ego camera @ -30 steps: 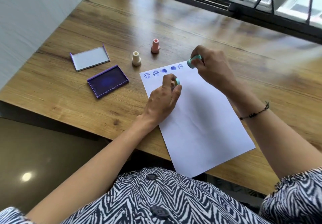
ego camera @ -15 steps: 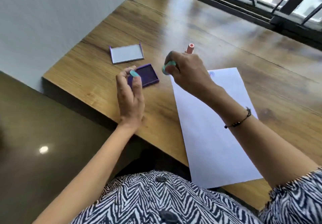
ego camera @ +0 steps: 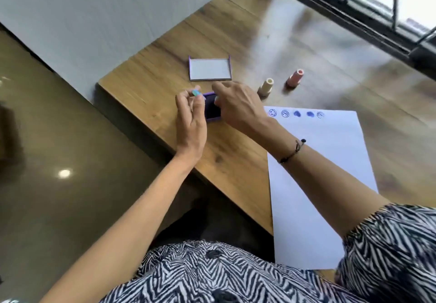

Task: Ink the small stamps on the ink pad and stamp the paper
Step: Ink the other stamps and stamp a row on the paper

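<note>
A: Entry, hands. Change noted?

B: Both have left the paper (ego camera: 330, 161) and now sit at the ink pad (ego camera: 212, 111). The right hand (ego camera: 238, 107) covers the pad; a pale stamp tip (ego camera: 216, 100) shows under its fingers, seemingly pressed down. The left hand (ego camera: 191, 118) pinches a teal stamp (ego camera: 195, 93) just beside the pad, raised.

A: Meaning?

B: Likely re-inking for a second row; five blue marks (ego camera: 296, 114) already line the paper's far edge.

A: Spare items?

B: Cream stamp (ego camera: 266, 87), pink stamp (ego camera: 295, 77), pad lid (ego camera: 210, 69), all on the table (ego camera: 236, 31).

A: Writing, brands?

B: None legible; marks too small to read.
</note>
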